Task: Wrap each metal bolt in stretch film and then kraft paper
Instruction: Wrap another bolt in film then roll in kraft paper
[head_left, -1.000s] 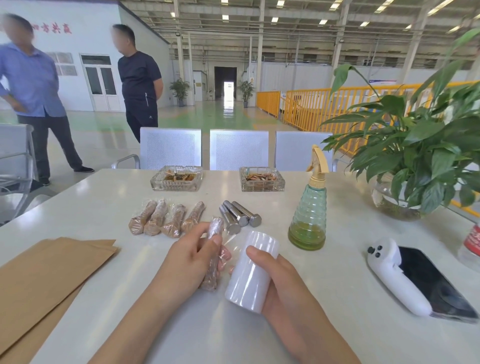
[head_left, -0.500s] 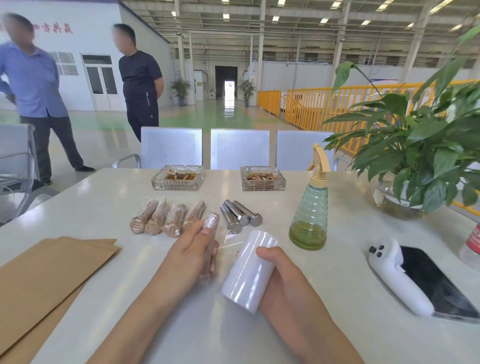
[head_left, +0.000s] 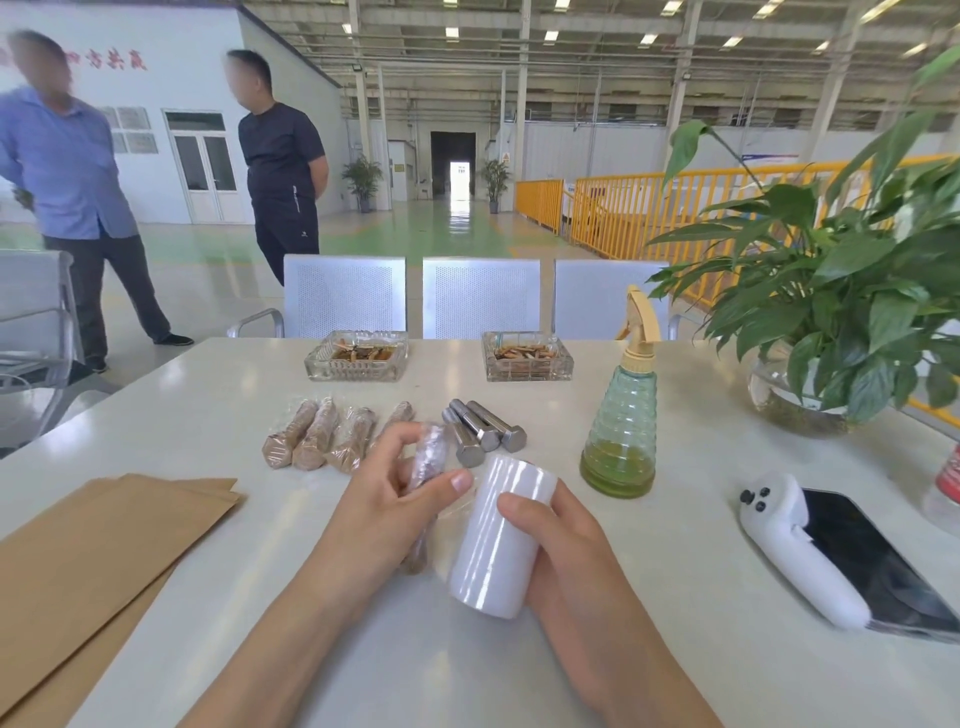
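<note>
Four red characters mark the white wall.

Film-wrapped bolt beside white film roll

**Red characters on the far wall**

We read red Chinese characters on the white wall at upper left, seemingly "方共赢", their start hidden by a person. We find the framed notices below them too small to read.
</note>
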